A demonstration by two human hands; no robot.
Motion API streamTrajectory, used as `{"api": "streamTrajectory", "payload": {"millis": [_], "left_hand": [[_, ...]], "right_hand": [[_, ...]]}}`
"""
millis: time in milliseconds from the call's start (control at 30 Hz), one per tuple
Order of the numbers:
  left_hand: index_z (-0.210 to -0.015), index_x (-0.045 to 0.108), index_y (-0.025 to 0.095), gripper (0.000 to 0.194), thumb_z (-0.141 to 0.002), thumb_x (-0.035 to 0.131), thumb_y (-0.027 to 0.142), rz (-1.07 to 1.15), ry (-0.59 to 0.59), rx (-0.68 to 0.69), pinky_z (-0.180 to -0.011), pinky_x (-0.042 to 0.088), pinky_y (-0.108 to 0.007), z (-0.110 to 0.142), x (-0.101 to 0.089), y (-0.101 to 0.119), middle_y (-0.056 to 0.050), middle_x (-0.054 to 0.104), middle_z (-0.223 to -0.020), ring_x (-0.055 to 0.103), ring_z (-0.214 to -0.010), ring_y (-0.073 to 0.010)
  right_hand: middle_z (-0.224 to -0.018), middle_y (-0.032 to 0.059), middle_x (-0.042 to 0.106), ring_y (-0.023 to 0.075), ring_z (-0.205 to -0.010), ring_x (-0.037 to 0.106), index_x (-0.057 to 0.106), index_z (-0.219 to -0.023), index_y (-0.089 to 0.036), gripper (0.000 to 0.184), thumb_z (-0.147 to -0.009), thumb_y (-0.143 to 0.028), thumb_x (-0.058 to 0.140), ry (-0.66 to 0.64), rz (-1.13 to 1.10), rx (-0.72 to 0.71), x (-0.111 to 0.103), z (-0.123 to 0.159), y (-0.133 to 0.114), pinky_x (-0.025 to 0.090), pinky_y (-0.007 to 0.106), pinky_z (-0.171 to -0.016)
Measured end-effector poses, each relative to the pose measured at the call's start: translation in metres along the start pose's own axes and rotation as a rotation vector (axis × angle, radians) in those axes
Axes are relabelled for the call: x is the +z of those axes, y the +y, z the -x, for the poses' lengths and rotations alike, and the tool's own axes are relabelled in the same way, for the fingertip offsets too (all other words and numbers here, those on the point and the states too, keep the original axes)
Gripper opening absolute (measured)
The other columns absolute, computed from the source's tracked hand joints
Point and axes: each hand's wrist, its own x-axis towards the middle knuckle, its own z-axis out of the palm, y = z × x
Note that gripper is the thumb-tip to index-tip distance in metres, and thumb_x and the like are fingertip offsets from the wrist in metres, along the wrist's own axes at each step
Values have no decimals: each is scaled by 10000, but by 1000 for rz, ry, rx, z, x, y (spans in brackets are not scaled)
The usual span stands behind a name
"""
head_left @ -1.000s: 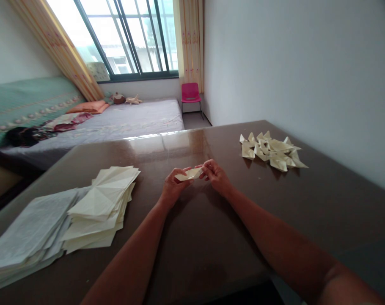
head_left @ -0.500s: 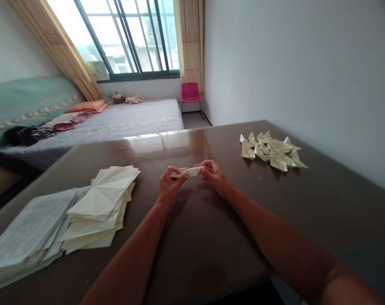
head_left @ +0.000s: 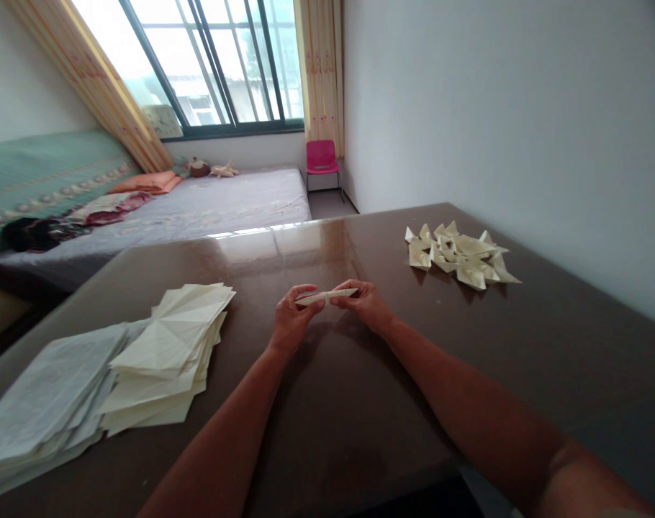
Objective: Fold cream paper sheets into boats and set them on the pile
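A narrow piece of folded cream paper [head_left: 328, 295] is held level just above the brown table [head_left: 338, 410], its pointed ends showing to either side. My left hand [head_left: 295, 313] pinches its left part between thumb and fingers. My right hand [head_left: 364, 302] grips the right part the same way, with the thumb on the near side. Both thumbs lie close together near the paper's middle. Some of the fingertips behind the paper are hidden.
At the left lie a stack of creased cream paper sheets [head_left: 168, 345] and a stack of greyish printed sheets [head_left: 52, 396]. Several folded paper shapes [head_left: 460, 255] are grouped at the far right, near the wall. Beyond the table are a bed [head_left: 246, 198] and a pink chair [head_left: 322, 158].
The folded paper has turned in my hands and now looks thinner, with a pointed right end in view. My thumbs have come closer together at its middle.
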Motion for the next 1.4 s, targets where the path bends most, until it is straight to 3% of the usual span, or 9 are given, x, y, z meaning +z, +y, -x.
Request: {"api": "streamTrajectory", "payload": {"millis": [300,467,600,733,967,1100,1200,1333,1400], "left_hand": [[-879,686,163,348,-621,779,377,23,7,-25,-590,514,-244,-2,2,2,-6,685,-716,629,-621,-142],[-1013,642,175,389,-653,731,292,-129,-120,25,-718,529,-285,-6,-7,-10,-29,691,-880,646,-763,-166],[-1055,594,196,421,-646,688,224,-176,-197,66,-822,527,-332,-7,-13,-15,-52,629,-1082,615,-949,-187],[-898,593,188,278,-637,679,230,-177,-158,68,-787,539,-327,-10,-19,-16,-58,618,-1052,605,-966,-192],[-735,652,203,86,-667,646,255,-304,-130,44,-804,531,-355,-12,-17,-19,-16,672,-784,645,-764,-186],[-925,674,221,223,-722,606,281,-296,-126,181,-845,545,-333,-11,-14,-20,-43,635,-1053,623,-952,-195],[-1207,552,233,465,-749,598,302,-348,-51,207,-785,578,-347,-14,-17,-24,-83,514,-1250,623,-984,-197],[-1206,531,215,426,-805,554,354,-424,-98,210,-761,587,-372,-18,-22,-31,-103,493,-1254,642,-966,-206],[-1169,554,206,393,-816,536,377,-444,-129,219,-780,584,-383,-19,-23,-33,-101,496,-1250,651,-946,-203]], "right_hand": [[-556,-33,577,93,-520,475,649,-693,-170,311,-586,-432,777,-7,13,-12,-1,-2,-4,378,230,-506],[-598,-50,567,80,-503,443,651,-849,-173,293,-659,-382,725,-107,243,9,-15,-6,3,336,208,-473],[-722,-22,622,108,-607,547,631,-914,-172,257,-689,-285,681,-149,334,28,-29,-7,9,418,215,-541],[-875,10,664,124,-714,605,641,-944,-184,304,-647,-211,697,-147,347,33,-37,-7,9,468,232,-626],[-657,-3,669,133,-605,573,704,-737,-190,87,-663,-216,665,-33,523,-33,-34,-10,10,451,254,-598],[-662,-3,688,137,-607,586,720,-736,-202,86,-684,-224,655,-61,518,-90,-32,-12,6,456,255,-603],[-683,2,689,136,-606,588,715,-733,-205,90,-681,-264,673,130,546,-117,-44,-20,1,457,249,-595],[-709,26,682,145,-610,589,710,-797,-200,183,-704,-344,647,571,491,-188,-81,-34,1,475,259,-591],[-700,39,682,156,-627,606,707,-856,-181,256,-722,-380,619,705,417,-206,-101,-39,2,489,266,-595]]}}
